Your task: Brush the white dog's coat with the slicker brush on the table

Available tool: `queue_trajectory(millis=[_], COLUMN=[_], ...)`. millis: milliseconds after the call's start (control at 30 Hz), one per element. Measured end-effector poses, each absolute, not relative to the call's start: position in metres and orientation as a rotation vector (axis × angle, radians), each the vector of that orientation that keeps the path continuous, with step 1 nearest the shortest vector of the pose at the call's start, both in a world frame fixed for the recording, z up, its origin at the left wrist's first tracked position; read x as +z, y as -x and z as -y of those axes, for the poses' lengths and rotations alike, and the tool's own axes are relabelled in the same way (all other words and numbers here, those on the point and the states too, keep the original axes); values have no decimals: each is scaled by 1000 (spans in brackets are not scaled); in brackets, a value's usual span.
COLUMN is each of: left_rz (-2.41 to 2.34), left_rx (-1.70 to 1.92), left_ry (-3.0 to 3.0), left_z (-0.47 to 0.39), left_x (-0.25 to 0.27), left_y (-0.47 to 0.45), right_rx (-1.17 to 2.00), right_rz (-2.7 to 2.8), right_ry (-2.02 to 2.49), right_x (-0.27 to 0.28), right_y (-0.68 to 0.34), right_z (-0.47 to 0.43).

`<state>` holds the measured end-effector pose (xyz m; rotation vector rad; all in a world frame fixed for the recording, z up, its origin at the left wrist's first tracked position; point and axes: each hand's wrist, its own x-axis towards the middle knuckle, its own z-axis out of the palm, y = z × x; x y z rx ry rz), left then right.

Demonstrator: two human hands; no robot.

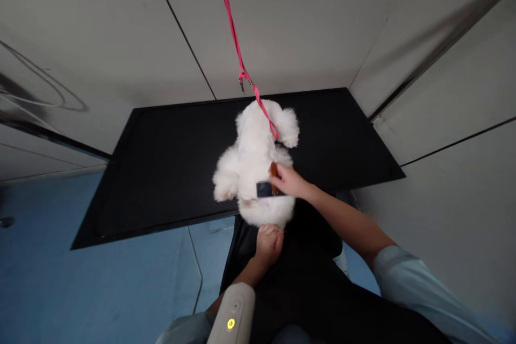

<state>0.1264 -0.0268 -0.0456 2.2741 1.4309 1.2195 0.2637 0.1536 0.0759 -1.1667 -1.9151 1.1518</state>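
A fluffy white dog (256, 142) is on a black grooming table (173, 161), its near end reaching the front edge against a dark apron. My right hand (287, 180) is closed around the wooden handle of a slicker brush (264, 190). The brush's flat dark head lies over the dog's coat, and its bristles are hidden. At the dog's near end my left hand (269, 243) is closed against it with curled fingers; exactly which part it grips is hidden.
A pink leash (236, 37) hangs from the wall, its lower loop resting on the dog. Low in front is a white device (234, 312) with a lit yellow button. White cables (34, 78) hang at left, and pale wall panels (298, 21) stand behind the table.
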Motion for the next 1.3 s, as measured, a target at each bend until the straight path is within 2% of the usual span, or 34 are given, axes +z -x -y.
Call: queue_trajectory(millis=[100,267,400,567,700,833,867,1000,1100,1167,1267,1300], left_rz=[-1404,-1396,-1387,-1404,-1455,-1461,-1461,-1470,-1493,-1495,-1371,-1284], left_rx=[1206,1197,1182,1198,1183,1190,1192,1206,1193,1172,1135,1119], left_ry=[-2274,-2249,-2255,-2222,-2207,-2180,-2173,-2149,-2136,-2086,-1927,-1855], left_z=[27,27,26,28,30,31,31,31,30,30,30,29], left_x=[-45,-42,-39,-40,-43,-47,-47,-47,-48,-48,-45,-42], left_y=[-126,-126,-126,-127,-128,-129,-129,-128,-128,-130,-129,-125], right_rx=[947,1295,1055,1366,1035,1438,1445,1101,1387,1460,1227,1246], right_rz=[1726,2051,1771,1930,1697,1898,1880,1731,1900,1791,1400,1332], right_ry=[1209,1023,1179,988,1129,921,940,1053,919,1015,1231,1232], right_x=[80,80,75,69,68,64,63,63,58,51,38,33], right_y=[-263,-266,-267,-267,-271,-273,-273,-273,-271,-269,-267,-267], right_z=[-159,-160,-158,-158,-163,-157,-156,-154,-155,-162,-177,-180])
